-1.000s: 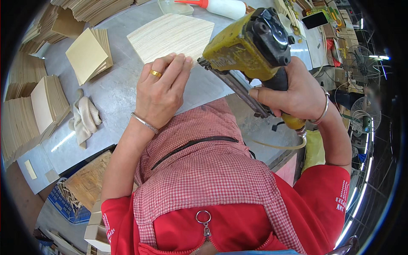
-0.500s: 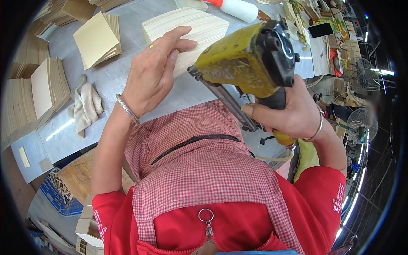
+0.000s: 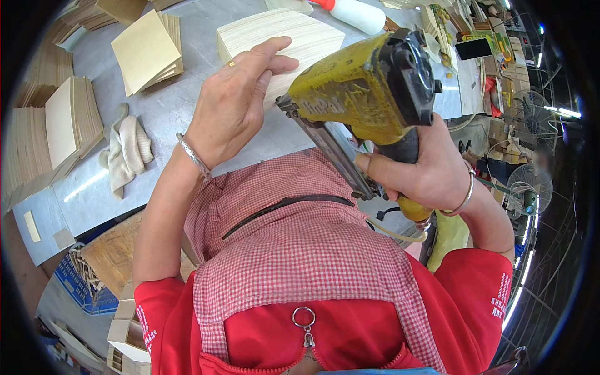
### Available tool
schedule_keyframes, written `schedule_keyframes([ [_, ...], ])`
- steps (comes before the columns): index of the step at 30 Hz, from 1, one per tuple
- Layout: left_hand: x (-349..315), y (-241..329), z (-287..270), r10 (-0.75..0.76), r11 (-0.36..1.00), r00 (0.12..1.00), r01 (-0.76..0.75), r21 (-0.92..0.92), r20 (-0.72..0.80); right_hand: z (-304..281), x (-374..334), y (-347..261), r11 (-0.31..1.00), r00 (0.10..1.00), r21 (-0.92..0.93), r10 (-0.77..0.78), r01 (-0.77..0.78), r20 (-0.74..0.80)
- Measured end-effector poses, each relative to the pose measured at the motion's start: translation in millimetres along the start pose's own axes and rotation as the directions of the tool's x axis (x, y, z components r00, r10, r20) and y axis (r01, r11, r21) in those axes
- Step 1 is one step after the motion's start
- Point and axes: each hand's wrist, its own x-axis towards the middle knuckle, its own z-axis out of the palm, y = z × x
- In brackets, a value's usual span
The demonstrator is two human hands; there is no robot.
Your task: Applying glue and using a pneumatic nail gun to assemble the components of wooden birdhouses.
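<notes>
While the right hand [image 3: 425,175] wraps the grip of the heavy, rigid yellow nail gun [image 3: 362,94], the left hand [image 3: 237,103] presses flat on a light, stiff wooden panel [image 3: 300,34] near the workbench [image 3: 187,106] far edge.

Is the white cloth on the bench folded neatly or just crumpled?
Crumpled. The white cloth lies bunched in loose rolls on the grey bench, left of the left hand, with no flat folded edges.
</notes>
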Motion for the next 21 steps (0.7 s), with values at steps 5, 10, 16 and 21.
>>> schedule_keyframes([
  [5,0.5,3.2,-0.8,0.022,0.999,0.999,-0.021,0.041,-0.026,-2.0,-0.9,-0.4,0.995,0.997,-0.072,-0.070,0.068,-0.021],
  [10,-2.0,3.0,1.3,-0.011,1.000,1.000,0.011,-0.006,0.021,-13.4,-12.5,19.8,0.962,0.979,0.256,0.136,-0.094,-0.154],
  [16,11.7,16.2,14.7,0.220,0.802,0.969,-0.244,0.546,0.110,-24.2,12.8,110.9,0.980,0.868,-0.169,0.005,-0.102,-0.496],
  [21,11.4,15.2,30.6,0.293,0.747,0.954,-0.269,0.608,0.062,-20.6,42.1,160.5,0.868,0.853,-0.463,-0.097,-0.180,-0.513],
])
